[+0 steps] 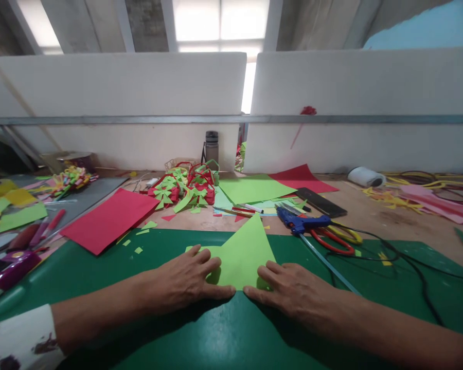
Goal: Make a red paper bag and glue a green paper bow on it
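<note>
A light green sheet of paper (244,257) lies on the dark green mat in front of me, with a straight near edge and a pointed corner at the far side. It looks folded over. My left hand (191,275) grips its left part, fingers curled on top and the thumb along the near edge. On the other side my right hand (293,288) does the same, its thumb tip close to the left one. Part of the paper is hidden under the fingers.
Left lie a red sheet (113,218), paper scraps and a purple tool (11,275). Behind are red and green paper pieces (189,187), a bottle (212,149) and a large green sheet (250,189). A blue glue gun (303,222), scissors (334,241), cables and a phone (321,202) lie right.
</note>
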The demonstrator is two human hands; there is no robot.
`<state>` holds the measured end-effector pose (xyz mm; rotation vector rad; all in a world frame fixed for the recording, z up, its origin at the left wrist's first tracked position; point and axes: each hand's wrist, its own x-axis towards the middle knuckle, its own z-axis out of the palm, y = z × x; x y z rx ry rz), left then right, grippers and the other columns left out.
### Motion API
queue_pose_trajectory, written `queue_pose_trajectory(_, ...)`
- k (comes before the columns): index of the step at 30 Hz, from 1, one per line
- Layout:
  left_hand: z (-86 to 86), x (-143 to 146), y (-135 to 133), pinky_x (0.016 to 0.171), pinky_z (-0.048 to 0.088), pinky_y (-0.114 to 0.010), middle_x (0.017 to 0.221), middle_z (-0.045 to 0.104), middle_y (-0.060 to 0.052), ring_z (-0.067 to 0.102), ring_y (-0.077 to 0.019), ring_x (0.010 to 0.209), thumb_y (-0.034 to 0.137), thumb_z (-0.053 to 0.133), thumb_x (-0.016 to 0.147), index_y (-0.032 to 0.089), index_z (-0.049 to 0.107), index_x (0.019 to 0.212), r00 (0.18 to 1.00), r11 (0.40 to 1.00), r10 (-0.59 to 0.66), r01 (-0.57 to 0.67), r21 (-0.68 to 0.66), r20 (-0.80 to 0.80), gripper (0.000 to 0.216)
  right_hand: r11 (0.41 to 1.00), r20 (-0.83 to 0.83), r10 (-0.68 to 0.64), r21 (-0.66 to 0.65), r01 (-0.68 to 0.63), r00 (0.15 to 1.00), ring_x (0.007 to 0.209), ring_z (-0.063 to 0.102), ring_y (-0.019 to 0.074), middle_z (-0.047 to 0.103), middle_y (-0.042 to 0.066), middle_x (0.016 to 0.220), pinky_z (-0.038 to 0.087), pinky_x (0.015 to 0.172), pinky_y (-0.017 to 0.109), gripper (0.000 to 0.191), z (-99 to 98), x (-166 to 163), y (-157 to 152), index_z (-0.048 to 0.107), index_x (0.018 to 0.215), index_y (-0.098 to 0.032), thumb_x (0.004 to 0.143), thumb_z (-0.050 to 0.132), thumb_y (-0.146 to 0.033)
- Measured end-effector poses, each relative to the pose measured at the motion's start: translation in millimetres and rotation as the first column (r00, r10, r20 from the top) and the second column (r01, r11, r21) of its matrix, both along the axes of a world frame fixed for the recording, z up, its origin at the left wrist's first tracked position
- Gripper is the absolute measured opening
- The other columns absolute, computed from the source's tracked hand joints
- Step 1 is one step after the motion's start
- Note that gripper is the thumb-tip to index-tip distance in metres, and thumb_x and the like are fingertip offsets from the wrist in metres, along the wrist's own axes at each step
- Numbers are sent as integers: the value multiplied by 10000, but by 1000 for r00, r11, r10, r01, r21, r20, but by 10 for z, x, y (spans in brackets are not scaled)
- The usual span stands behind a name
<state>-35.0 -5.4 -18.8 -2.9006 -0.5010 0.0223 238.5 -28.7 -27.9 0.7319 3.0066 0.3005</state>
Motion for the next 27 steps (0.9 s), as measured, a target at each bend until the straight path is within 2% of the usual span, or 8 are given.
queue_pose_trajectory(7, -46, -155, -37, 915, 321, -408, 1077, 492, -62, 449, -208, 905, 135, 480, 858, 354, 388, 1304, 999, 998, 23, -21, -57, 26, 505, 999, -37, -15, 38, 16, 999, 761, 474, 193, 541, 54, 920, 305, 585, 297, 506, -32, 195, -71, 451, 1267, -247, 789, 580, -144)
queue_pose_trajectory(11, -107, -320, -35, 967, 309, -454, 1187, 487, -82, 447, -244, 1043, 114, 489, 839, 347, 409, 1306, 998, 997, 40, -37, -65, 43, 528, 997, -47, -42, 60, 45, 998, 756, 474, 202, 546, 54, 908, 317, 593, 304, 492, -69, 321, -97, 468, 1255, -250, 789, 560, -125)
queue_pose_trajectory(16, -157, -625, -80, 976, 340, -490, 1357, 408, -91, 330, -294, 1259, 19, 449, 798, 374, 414, 1315, 992, 989, 125, -122, -82, 21, 628, 992, -26, -109, 56, 111, 994, 750, 482, 203, 539, 65, 909, 332, 603, 304, 479, -91, 456, -162, 450, 1279, -255, 829, 493, -96)
queue_pose_trajectory(20, -220, -876, -109, 955, 379, -509, 1412, 379, -71, 312, -315, 1297, -28, 399, 778, 403, 447, 1295, 979, 980, 193, -188, -71, 60, 674, 983, -48, -159, 82, 162, 986, 747, 488, 205, 532, 66, 912, 351, 620, 313, 501, -105, 527, -228, 458, 1269, -264, 813, 468, -55)
queue_pose_trajectory(27, -375, -1015, -47, 964, 395, -510, 1430, 362, -81, 312, -298, 1313, -26, 365, 795, 395, 429, 1323, 982, 984, 155, -144, -105, 103, 678, 974, -71, -191, 106, 198, 979, 766, 496, 209, 523, 65, 901, 368, 647, 332, 549, -123, 588, -284, 476, 1245, -245, 767, 434, 23)
